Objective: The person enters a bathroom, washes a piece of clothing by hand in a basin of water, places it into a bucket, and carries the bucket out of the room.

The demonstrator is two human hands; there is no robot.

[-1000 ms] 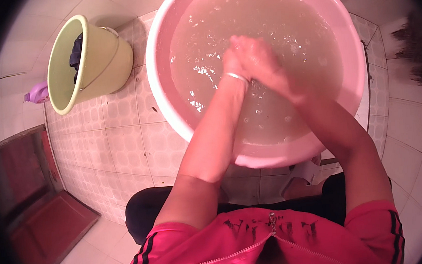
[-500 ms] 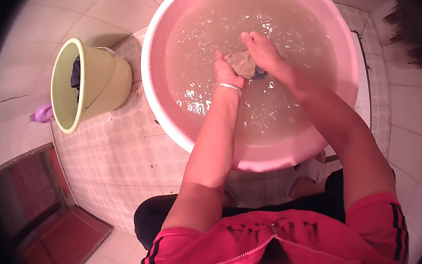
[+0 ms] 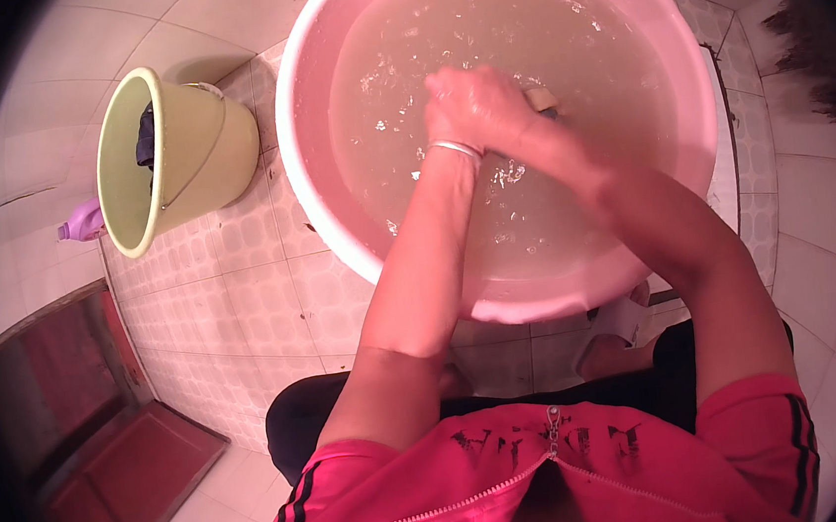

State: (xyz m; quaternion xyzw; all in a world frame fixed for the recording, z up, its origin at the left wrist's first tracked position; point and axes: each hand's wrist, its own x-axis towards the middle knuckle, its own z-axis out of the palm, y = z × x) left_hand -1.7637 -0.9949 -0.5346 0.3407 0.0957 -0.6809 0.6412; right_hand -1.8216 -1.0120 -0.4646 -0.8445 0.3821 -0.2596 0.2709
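Over a large pink basin (image 3: 303,162) of cloudy water, my two hands are pressed together. My left hand (image 3: 445,119), with a silvery bangle at its wrist, is closed and partly covered. My right hand (image 3: 489,106) lies across it, its fingers curled and slightly blurred. They are closed on a wet tan and blue cloth (image 3: 541,101); a small part of it sticks out to the right, beside my right wrist. The rest of the cloth is hidden by my hands and the murky water.
A pale green bucket (image 3: 200,156) leans tilted at the left with dark cloth (image 3: 145,138) inside. Next to it lies a purple bottle (image 3: 83,222). A reddish-brown board (image 3: 140,489) is at the lower left. Patterned tiles (image 3: 253,310) cover the floor.
My right hand has moved left and come down onto my left hand. The cloth, earlier showing between them, is now mostly covered, with an end out to the right.
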